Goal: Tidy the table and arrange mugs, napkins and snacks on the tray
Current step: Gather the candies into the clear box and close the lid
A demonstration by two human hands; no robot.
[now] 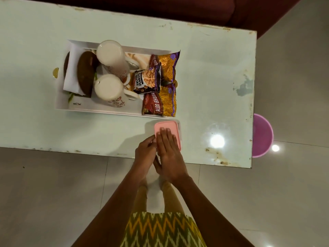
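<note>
With the right hand (169,150) flat on the pink lid (167,130), grip wide, and the left hand (145,150) steadying the box's left edge, press evenly around the rim to seal it before lifting.

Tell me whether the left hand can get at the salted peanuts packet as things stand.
Probably yes. The left hand rests by the pink-lidded box, and the salted peanuts packet lies uncovered on top of the other packets in the tray, nothing blocking between.
</note>
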